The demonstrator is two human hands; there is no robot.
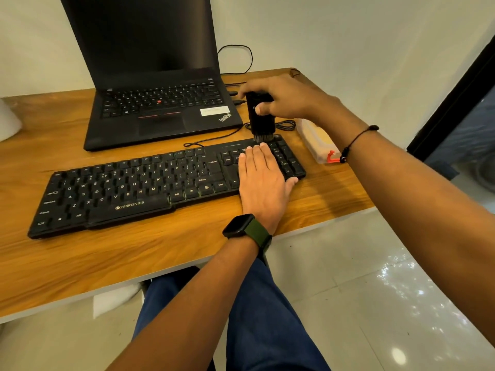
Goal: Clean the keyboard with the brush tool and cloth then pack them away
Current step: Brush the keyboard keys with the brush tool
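While the left hand (263, 180) lies flat on the long black keyboard (150, 183) running across the wooden surface (80, 263), the right hand (281, 99) grips the upright black brush tool (260, 121), bristles down on the keyboard's far right corner.

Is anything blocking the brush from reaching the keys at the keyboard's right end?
Nothing visible. The right hand holds the black brush tool upright, bristles already on the black Zebronics keyboard at its top right. The left hand lies flat just below.
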